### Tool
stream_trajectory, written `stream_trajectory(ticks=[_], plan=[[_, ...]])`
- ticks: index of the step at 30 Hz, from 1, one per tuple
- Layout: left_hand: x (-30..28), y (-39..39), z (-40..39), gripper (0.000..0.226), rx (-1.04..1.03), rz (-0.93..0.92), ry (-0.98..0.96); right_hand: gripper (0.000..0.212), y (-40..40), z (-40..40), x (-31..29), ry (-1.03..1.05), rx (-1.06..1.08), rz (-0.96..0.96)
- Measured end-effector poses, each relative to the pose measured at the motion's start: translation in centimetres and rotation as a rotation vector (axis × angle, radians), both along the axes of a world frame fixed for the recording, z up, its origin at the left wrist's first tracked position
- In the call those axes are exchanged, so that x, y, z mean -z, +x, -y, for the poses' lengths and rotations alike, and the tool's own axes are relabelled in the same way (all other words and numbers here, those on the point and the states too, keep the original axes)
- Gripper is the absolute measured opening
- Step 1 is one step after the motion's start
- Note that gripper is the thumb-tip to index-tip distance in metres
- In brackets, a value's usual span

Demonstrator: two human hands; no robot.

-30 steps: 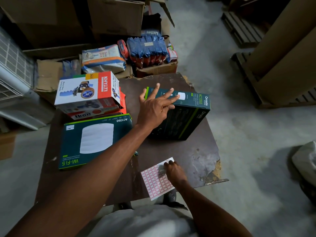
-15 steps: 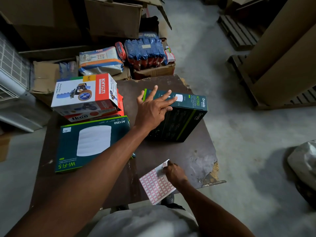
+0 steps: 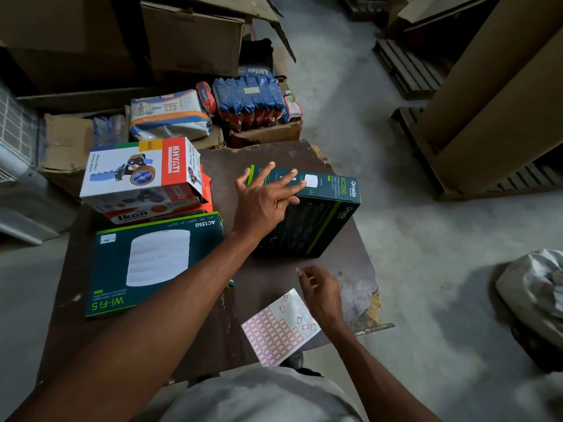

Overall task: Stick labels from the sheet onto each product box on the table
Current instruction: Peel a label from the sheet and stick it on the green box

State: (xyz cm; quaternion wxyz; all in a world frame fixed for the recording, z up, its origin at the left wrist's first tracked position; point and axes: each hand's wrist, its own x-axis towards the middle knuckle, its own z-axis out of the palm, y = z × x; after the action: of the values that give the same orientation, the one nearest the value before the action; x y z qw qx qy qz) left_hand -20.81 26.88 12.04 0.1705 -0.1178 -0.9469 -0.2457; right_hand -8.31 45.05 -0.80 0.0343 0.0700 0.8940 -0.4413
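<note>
your left hand (image 3: 268,197) lies flat, fingers spread, steadying the upright omada box (image 3: 316,214), while your right hand (image 3: 318,292) pinches what looks like a label just above the sheet (image 3: 278,328) — carry it up and press it onto the box. the table (image 3: 274,153) is dark, chipped board – cartons and pallets crowd the concrete floor.

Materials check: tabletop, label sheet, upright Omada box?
Tabletop: looks like laminated board, dark brown; chipped corner shows pale fibrous core. Label sheet: glossy backing paper where labels are gone, likely paper stickers. Omada box: printed cardboard, slight sheen.
</note>
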Motion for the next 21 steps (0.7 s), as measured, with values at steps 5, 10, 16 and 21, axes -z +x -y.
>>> stream_trajectory(ticks=[5, 10, 16, 21], plan=[[0.2, 0.0, 0.0, 0.044, -0.004, -0.016, 0.02, 0.008, -3.3, 0.5, -8.6, -0.154, 0.153, -0.378], [0.4, 0.0, 0.1, 0.04, 0.0, -0.014, 0.021, 0.009, -7.1, 1.0, -13.5, 0.042, 0.141, -0.654], [0.2, 0.2, 0.0, 0.039, 0.007, 0.017, -0.008, 0.014, -9.1, 2.4, -13.6, 0.362, 0.101, -0.689], [0.1, 0.4, 0.1, 0.037, 0.011, 0.023, -0.001, 0.019, -9.0, 3.0, -12.8, 0.43, 0.049, -0.663]])
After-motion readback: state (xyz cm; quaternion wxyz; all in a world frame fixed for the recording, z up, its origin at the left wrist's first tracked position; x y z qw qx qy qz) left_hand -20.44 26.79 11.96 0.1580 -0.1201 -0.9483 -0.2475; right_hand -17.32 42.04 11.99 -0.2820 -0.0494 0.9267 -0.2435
